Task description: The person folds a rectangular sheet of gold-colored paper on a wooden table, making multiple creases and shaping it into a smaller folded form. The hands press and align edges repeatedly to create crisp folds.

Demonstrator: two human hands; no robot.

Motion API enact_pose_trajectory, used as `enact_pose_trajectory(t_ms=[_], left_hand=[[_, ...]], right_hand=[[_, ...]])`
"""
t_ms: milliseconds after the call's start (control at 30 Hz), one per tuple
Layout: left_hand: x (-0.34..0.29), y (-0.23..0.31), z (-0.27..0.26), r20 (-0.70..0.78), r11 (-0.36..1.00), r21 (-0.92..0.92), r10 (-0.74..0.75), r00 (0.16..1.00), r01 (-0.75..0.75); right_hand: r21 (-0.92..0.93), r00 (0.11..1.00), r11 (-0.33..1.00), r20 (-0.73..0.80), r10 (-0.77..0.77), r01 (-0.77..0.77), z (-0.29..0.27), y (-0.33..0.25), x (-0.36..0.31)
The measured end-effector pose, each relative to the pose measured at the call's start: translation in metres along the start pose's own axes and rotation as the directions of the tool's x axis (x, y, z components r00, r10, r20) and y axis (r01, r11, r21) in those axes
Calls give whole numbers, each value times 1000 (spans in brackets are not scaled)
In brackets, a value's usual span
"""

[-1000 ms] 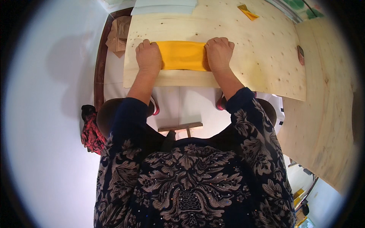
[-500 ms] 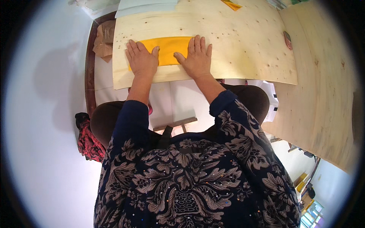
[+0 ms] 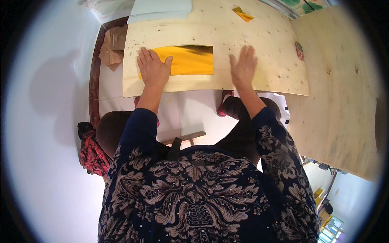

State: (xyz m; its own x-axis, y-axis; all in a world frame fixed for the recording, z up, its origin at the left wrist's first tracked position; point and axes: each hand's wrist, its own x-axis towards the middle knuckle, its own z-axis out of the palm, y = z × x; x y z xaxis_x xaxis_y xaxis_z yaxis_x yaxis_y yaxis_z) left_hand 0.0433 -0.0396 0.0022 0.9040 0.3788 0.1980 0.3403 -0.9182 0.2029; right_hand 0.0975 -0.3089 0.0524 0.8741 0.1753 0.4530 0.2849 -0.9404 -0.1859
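Note:
A shiny golden-yellow rectangular sheet [image 3: 192, 62] lies flat on the pale wooden board [image 3: 269, 75], with a dark reflection along its far edge. My left hand [image 3: 154, 69] rests flat over the sheet's left end, fingers and thumb apart, covering that part. To the right of the sheet, apart from it, is my right hand [image 3: 244, 67]; its fingers are stretched out and slightly blurred, and it holds nothing. Whether the right hand touches the board I cannot tell. A small folded or twisted yellow piece [image 3: 244, 15] lies farther back on the board.
White sheets [image 3: 160, 9] are stacked at the far left of the board. A small red and dark object [image 3: 299, 51] lies near its right edge. Crumpled brown paper [image 3: 112, 49] is beyond the left edge. Another large wooden board [image 3: 336, 97] adjoins on the right.
My right hand has left the sheet's right end and moved right, uncovering that end. My left hand stays on the left end. The right foot and a red shoe now show below the board.

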Motion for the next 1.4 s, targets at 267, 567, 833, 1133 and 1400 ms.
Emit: enact_pose_trajectory(t_ms=[267, 567, 833, 1133, 1400], left_hand=[[0, -12, 6, -6, 995, 48, 89, 996, -89], [-5, -11, 5, 24, 999, -24, 37, 999, -37], [2, 40, -23, 122, 999, 30, 10, 992, -14], [7, 42, 15, 28, 993, -73, 96, 995, -94], [10, -9, -4, 40, 992, -34, 125, 991, -123]], right_hand=[[683, 961, 719, 92, -259, 129, 86, -163, -9], [59, 923, 947, 212, -322, 317, 70, -86, -2], [-26, 897, 948, 331, -292, 318, 63, -56, -5], [-3, 906, 931, 232, -355, 365, 67, -55, -7], [-23, 915, 948, 270, -301, 319, 55, -73, -22]])
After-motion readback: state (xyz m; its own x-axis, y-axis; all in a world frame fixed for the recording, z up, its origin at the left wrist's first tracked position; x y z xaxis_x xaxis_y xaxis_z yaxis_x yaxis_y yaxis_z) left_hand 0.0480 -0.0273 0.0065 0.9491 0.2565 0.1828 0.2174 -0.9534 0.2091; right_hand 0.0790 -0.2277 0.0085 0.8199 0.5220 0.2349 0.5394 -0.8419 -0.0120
